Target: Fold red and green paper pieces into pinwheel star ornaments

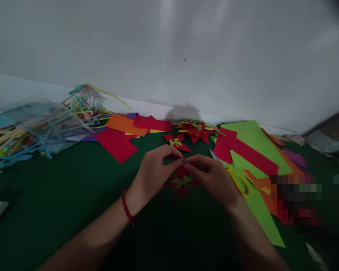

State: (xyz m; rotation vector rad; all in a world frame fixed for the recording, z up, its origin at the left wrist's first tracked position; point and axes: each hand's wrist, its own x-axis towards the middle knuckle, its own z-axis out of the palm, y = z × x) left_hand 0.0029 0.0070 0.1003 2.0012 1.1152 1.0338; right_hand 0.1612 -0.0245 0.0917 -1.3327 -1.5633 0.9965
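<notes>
My left hand [154,167] and my right hand [214,177] meet at the fingertips, both closed in a pinch. Between them is a tiny dark, roundish thing [184,160], too small to name. Below the fingers lies a red paper cutout with a green pinwheel-shaped piece [182,182] on top, partly blurred. Just beyond my left fingers rests a similar red and green paper flower [175,142]. Yellow-handled scissors [240,182] lie by my right hand, which partly hides them. Behind both hands sits a pile of red, green and orange paper flowers [199,130].
Red sheets [115,145] and orange paper [127,124] lie to the left. Green sheets [260,146] spread on the right. Pipe cleaners [84,101] and a clear plastic bag [45,120] fill the back left. A white wall [130,49] closes off the dark green table [59,199].
</notes>
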